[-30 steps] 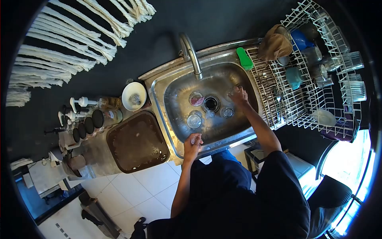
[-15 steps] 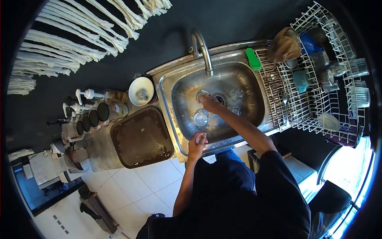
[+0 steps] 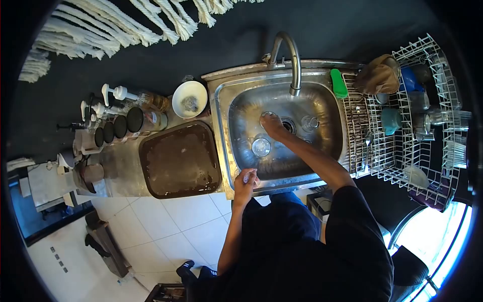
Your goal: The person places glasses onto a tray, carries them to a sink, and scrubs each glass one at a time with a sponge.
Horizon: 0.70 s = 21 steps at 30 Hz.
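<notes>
My right hand (image 3: pixel 272 126) reaches down into the steel sink (image 3: pixel 322 156), its fingers closed at a clear glass (image 3: pixel 267 114) left of the drain. Most of that glass is hidden by the hand. Just below it stands another clear glass (image 3: pixel 261 147), untouched. Beyond my right forearm, a third glass (image 3: pixel 310 123) rests right of the drain (image 3: pixel 288 125). Over the sink's front edge, my left hand (image 3: pixel 245 183) is curled, with something small and pale showing at its fingers; I cannot make out what.
A tap (image 3: pixel 295 75) arches over the sink. To the left are a brown tray (image 3: pixel 181 161), a white bowl (image 3: pixel 189 99) and pump bottles (image 3: pixel 126 95). A green brush-like item (image 3: pixel 338 83) lies by the white dish rack (image 3: pixel 387 171), which holds cups and glasses.
The camera view has shifted, so the sink and rack appear farther right. My right hand stays at the same glass, and my left hand is still curled near the sink's front edge.
</notes>
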Available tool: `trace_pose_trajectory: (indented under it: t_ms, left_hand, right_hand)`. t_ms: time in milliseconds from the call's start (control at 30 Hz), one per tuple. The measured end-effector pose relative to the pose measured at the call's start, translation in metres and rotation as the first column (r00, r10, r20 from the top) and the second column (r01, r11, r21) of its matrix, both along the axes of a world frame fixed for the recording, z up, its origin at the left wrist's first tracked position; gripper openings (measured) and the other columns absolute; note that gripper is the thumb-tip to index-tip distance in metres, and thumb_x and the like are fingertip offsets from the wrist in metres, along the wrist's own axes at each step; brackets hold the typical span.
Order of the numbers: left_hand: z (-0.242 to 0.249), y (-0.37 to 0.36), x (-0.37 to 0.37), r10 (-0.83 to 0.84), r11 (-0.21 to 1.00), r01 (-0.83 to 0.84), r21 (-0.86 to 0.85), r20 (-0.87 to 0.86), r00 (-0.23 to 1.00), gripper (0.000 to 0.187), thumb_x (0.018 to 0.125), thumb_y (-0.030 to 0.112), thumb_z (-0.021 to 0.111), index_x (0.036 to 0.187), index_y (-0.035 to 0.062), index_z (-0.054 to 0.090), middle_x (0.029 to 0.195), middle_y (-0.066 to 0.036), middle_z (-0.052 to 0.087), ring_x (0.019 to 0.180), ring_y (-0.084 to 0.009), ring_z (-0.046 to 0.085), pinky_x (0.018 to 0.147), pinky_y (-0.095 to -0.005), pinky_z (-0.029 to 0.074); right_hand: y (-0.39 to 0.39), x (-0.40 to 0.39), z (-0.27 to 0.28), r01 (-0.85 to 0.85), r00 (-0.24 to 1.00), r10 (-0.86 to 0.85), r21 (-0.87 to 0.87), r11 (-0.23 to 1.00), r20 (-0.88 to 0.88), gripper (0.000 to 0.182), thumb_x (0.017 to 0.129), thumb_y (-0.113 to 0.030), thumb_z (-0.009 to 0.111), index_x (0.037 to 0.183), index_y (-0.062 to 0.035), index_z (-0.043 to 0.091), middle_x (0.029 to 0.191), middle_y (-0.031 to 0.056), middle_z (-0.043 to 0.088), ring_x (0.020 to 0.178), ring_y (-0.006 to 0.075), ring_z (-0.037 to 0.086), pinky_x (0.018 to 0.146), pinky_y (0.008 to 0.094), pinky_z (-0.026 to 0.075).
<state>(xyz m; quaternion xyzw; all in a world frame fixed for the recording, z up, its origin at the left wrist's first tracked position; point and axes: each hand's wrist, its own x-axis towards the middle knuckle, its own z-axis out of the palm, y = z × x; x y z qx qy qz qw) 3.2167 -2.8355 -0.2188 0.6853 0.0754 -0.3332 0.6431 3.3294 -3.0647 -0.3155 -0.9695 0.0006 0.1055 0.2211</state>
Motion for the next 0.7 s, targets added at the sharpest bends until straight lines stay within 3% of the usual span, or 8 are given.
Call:
trace_pose_trajectory:
  t_ms: [100,167,200,267,400,467,700]
  left_hand:
    - [0.000,-0.008,0.007,-0.026,1.000,0.026,-0.007,0.019,0.999,0.018,0.091,0.017,0.055,0.101,0.0024,0.058,0.071,-0.005,0.058,0.054,-0.0070,0.049,0.050,-0.0205,0.041]
    - [-0.002,-0.015,0.011,-0.054,0.999,0.054,-0.003,0.035,0.998,0.018,0.091,0.017,0.055,0.101,0.0023,0.058,0.071,-0.005,0.058,0.055,-0.0074,0.050,0.051,-0.0208,0.042]
    - [-0.002,-0.017,0.014,-0.057,0.998,0.057,-0.004,0.038,0.998,0.018,0.091,0.017,0.055,0.101,0.0023,0.058,0.071,-0.005,0.058,0.055,-0.0074,0.050,0.051,-0.0208,0.042]
    - [-0.001,-0.022,0.017,-0.057,0.998,0.058,-0.018,0.054,0.997,0.018,0.091,0.017,0.054,0.100,0.0022,0.058,0.071,-0.005,0.058,0.055,-0.0077,0.050,0.051,-0.0210,0.042]
    - [-0.002,-0.024,0.021,-0.078,0.997,0.078,-0.020,0.036,0.996,0.017,0.091,0.017,0.054,0.100,0.0023,0.058,0.071,-0.005,0.058,0.055,-0.0079,0.050,0.051,-0.0213,0.041]
    - [-0.005,-0.024,0.020,-0.118,0.993,0.116,0.031,0.063,0.991,0.017,0.091,0.017,0.054,0.100,0.0022,0.058,0.071,-0.005,0.057,0.055,-0.0081,0.049,0.050,-0.0216,0.041]
    - [-0.010,-0.014,0.007,-0.057,0.998,0.057,-0.007,0.022,0.998,0.017,0.091,0.016,0.055,0.100,0.0028,0.059,0.071,-0.005,0.058,0.055,-0.0069,0.049,0.049,-0.0205,0.041]
  right_hand:
    - [-0.006,-0.006,0.021,-0.071,0.994,0.083,-0.147,0.987,0.077,0.017,0.075,-0.015,0.059,0.089,-0.0042,0.060,0.087,0.0175,0.062,0.082,0.0354,0.062,0.071,0.0446,0.050]
    - [-0.011,-0.007,0.034,0.105,0.991,-0.092,-0.142,0.984,0.098,0.024,0.079,-0.021,0.058,0.097,-0.0050,0.057,0.093,0.0186,0.061,0.087,0.0364,0.060,0.077,0.0459,0.047]
    - [-0.015,-0.007,0.039,0.109,0.990,-0.095,-0.142,0.984,0.101,0.024,0.079,-0.021,0.058,0.097,-0.0050,0.057,0.093,0.0186,0.061,0.087,0.0364,0.060,0.077,0.0459,0.047]
    - [-0.019,-0.010,0.059,0.337,0.941,-0.334,-0.049,0.940,0.064,0.028,0.082,-0.025,0.056,0.102,-0.0064,0.054,0.097,0.0185,0.060,0.091,0.0362,0.058,0.080,0.0467,0.045]
    - [-0.008,-0.023,0.016,0.315,0.942,-0.299,-0.098,0.944,0.150,0.022,0.080,-0.018,0.053,0.099,-0.0067,0.055,0.099,0.0156,0.058,0.091,0.0328,0.059,0.077,0.0461,0.047]
    - [-0.004,-0.021,-0.019,0.148,0.988,-0.138,-0.203,0.968,0.065,0.021,0.081,-0.015,0.052,0.099,-0.0068,0.055,0.099,0.0150,0.058,0.092,0.0309,0.059,0.077,0.0433,0.048]
    - [-0.005,-0.005,-0.050,0.088,0.994,-0.079,-0.116,0.989,0.081,0.022,0.075,-0.010,0.057,0.097,-0.0072,0.057,0.093,0.0131,0.059,0.088,0.0291,0.060,0.074,0.0401,0.050]
